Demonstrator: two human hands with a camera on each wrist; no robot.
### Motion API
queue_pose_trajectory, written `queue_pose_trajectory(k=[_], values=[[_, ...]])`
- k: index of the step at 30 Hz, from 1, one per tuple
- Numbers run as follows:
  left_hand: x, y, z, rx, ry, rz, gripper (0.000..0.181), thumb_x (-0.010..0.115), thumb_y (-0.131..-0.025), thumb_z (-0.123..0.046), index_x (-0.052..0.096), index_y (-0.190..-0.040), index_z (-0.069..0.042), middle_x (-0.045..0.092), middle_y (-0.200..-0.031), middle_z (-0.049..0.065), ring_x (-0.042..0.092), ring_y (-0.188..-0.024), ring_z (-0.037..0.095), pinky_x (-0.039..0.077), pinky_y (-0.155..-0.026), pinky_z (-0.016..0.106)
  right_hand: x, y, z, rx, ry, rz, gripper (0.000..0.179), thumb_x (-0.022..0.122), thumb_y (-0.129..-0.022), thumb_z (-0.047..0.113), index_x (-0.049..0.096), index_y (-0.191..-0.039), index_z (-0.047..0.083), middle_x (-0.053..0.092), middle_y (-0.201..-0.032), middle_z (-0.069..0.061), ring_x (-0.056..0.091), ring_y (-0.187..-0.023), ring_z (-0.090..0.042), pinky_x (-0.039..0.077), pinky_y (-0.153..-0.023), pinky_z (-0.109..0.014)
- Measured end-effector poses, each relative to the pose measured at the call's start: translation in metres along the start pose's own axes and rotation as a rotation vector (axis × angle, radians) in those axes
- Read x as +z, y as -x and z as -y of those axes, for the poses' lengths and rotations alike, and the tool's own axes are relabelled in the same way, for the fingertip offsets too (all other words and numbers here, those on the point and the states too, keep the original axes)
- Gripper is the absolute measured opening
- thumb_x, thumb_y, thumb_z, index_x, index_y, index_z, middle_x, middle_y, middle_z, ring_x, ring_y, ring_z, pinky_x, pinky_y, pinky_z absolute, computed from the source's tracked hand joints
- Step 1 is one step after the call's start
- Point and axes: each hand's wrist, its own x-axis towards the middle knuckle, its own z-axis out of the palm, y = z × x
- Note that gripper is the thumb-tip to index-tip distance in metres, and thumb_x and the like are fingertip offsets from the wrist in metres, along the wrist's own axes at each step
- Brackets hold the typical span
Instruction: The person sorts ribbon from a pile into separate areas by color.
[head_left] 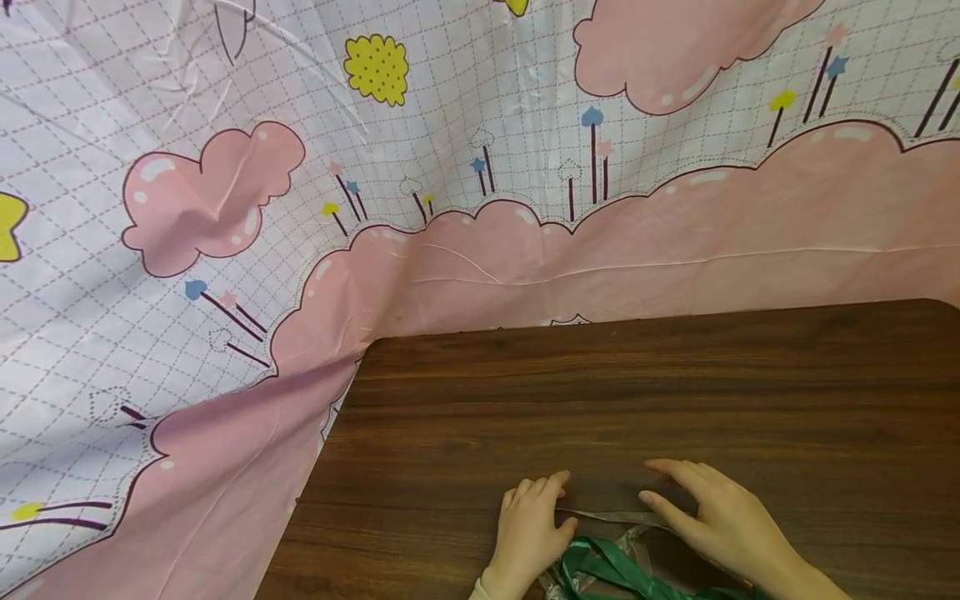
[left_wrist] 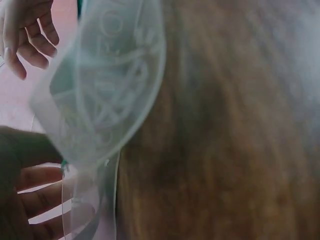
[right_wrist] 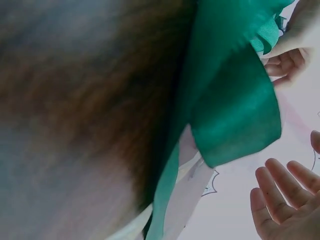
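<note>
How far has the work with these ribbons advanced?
Already done, it seems: the green ribbon and translucent ribbon are out over the table. In hand: the left hand and right hand are beside them, neither clearly gripping. Remaining, probably: sorting or straightening, because the green ribbon is loosely looped.

Green ribbon (right_wrist: 240, 115): glossy satin. Clear ribbon (left_wrist: 120, 65): translucent, maybe plastic, blurred. Bench (head_left: 637, 392): smooth wood grain. Curtain (head_left: 465, 287): creased, faint sheen.

Our left hand (head_left: 527, 529) and right hand (head_left: 716, 517) sit apart; fingers loosely extended, thumbs angled in toward each other.
</note>
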Motion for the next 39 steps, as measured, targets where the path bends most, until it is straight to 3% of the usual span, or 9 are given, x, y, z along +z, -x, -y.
queue_pose_trajectory(k=[7,11,16,21,24,29,33,36,39], values=[[0.002,-0.003,0.002,0.049,-0.018,-0.060,0.047,0.076,-0.073,-0.011,0.061,-0.118,-0.018,0.065,-0.073,-0.016,0.048,-0.069,0.002,0.045,-0.075,0.030,0.000,-0.001,0.003,-0.010,0.016,0.012,0.037,0.070,-0.081,0.038,0.064,-0.112,0.018,0.069,-0.105,0.001,0.056,-0.065,-0.003,0.052,-0.059,-0.030],[-0.003,-0.005,-0.001,0.062,0.071,-0.054,0.046,0.075,-0.075,-0.011,0.060,-0.119,-0.014,0.066,-0.074,-0.016,0.046,-0.066,-0.002,0.045,-0.073,0.025,0.001,-0.002,0.004,-0.081,-0.010,0.002,0.036,0.073,-0.080,0.033,0.065,-0.110,0.016,0.069,-0.102,0.001,0.058,-0.069,-0.006,0.051,-0.059,-0.026],[-0.014,-0.009,-0.009,0.050,0.338,0.084,0.050,0.070,-0.082,-0.013,0.052,-0.128,-0.010,0.068,-0.080,-0.013,0.052,-0.073,-0.004,0.047,-0.080,0.027,0.006,-0.005,0.005,-0.176,-0.095,0.019,0.038,0.074,-0.078,0.027,0.063,-0.113,0.014,0.067,-0.104,0.003,0.049,-0.072,0.003,0.045,-0.057,-0.018],[-0.023,-0.011,-0.014,0.063,0.632,0.276,0.053,0.063,-0.088,-0.015,0.042,-0.136,-0.009,0.070,-0.089,-0.005,0.051,-0.056,-0.007,0.050,-0.069,0.019,0.009,-0.006,0.005,-0.255,-0.190,0.106,0.046,0.072,-0.081,0.025,0.057,-0.123,0.014,0.063,-0.119,0.002,0.061,-0.101,-0.014,0.055,-0.072,-0.039],[-0.026,-0.011,-0.015,0.111,0.727,0.349,0.053,0.061,-0.090,-0.015,0.037,-0.137,-0.007,0.071,-0.094,0.002,0.047,-0.051,-0.008,0.044,-0.059,0.009,0.009,-0.006,0.005,-0.251,-0.287,0.201,0.049,0.069,-0.084,0.026,0.052,-0.129,0.017,0.059,-0.127,-0.001,0.058,-0.111,-0.016,0.053,-0.076,-0.050],[-0.031,-0.011,-0.016,0.118,0.860,0.425,0.055,0.059,-0.091,-0.016,0.033,-0.139,-0.006,0.070,-0.100,0.011,0.057,-0.081,-0.007,0.047,-0.074,0.013,0.004,-0.010,0.005,-0.204,-0.523,0.385,0.045,0.058,-0.092,0.013,0.042,-0.134,0.011,0.062,-0.120,-0.004,0.056,-0.111,-0.010,0.050,-0.072,-0.059],[-0.033,-0.010,-0.016,0.086,1.075,0.488,0.058,0.059,-0.091,-0.014,0.030,-0.140,-0.005,0.066,-0.107,0.024,0.058,-0.080,-0.005,0.049,-0.076,0.015,0.002,-0.012,0.002,-0.172,-0.722,0.527,0.036,0.044,-0.097,0.005,0.036,-0.132,-0.001,0.063,-0.106,-0.003,0.057,-0.100,-0.004,0.053,-0.078,-0.042],[-0.035,-0.011,-0.016,0.062,1.230,0.539,0.057,0.057,-0.092,-0.013,0.029,-0.141,-0.005,0.059,-0.111,0.034,0.061,-0.083,-0.002,0.051,-0.082,0.018,0.003,-0.013,-0.001,-0.175,-0.879,0.601,0.033,0.037,-0.098,0.001,0.033,-0.131,-0.005,0.061,-0.095,-0.004,0.060,-0.090,-0.011,0.052,-0.080,-0.027],[-0.037,-0.014,-0.017,0.031,1.325,0.577,0.055,0.056,-0.093,-0.013,0.029,-0.141,-0.008,0.054,-0.114,0.040,0.063,-0.085,0.000,0.051,-0.087,0.022,0.002,-0.016,-0.003,-0.191,-1.051,0.641,0.033,0.035,-0.097,-0.003,0.034,-0.130,-0.003,0.057,-0.083,-0.004,0.052,-0.061,-0.017,0.051,-0.068,-0.022]])
